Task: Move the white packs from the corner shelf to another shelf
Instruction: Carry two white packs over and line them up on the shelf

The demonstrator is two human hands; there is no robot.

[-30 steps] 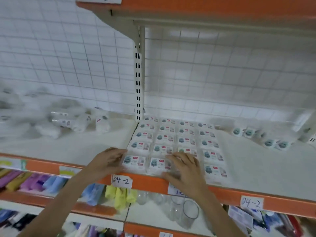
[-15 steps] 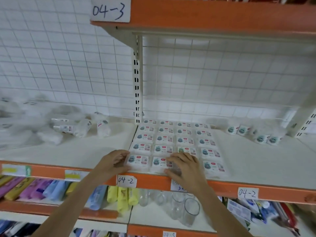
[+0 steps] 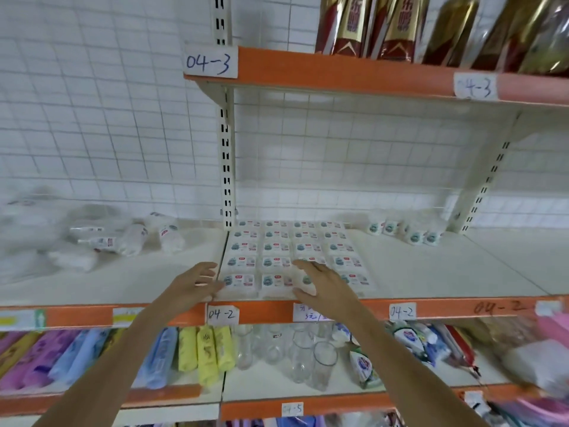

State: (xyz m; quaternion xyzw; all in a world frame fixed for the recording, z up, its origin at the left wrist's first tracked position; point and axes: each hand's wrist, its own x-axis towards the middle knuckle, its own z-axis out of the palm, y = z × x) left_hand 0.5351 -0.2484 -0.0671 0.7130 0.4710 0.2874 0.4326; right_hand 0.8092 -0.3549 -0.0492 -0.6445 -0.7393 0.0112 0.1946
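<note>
A neat grid of several white packs (image 3: 277, 251) with blue-green labels lies flat on the white shelf (image 3: 431, 272), just right of the upright post. My left hand (image 3: 197, 285) is at the left edge of the front row, fingers loosely spread and touching the front-left pack (image 3: 240, 283). My right hand (image 3: 323, 285) lies with spread fingers over the front packs right of the middle, hiding part of them. Neither hand grips a pack. More white packs (image 3: 403, 231) stand loosely at the back right.
Loose white packs and bottles (image 3: 123, 238) lie on the left shelf section. An orange-edged shelf (image 3: 354, 78) above carries red and gold boxes (image 3: 363, 23). Below stand clear glasses (image 3: 308, 355), yellow and blue rolls (image 3: 203, 349) and other packets.
The view has tilted upward, bringing the upper shelf into sight. Both hands stay at the front row; the fingers have spread and lifted slightly.
</note>
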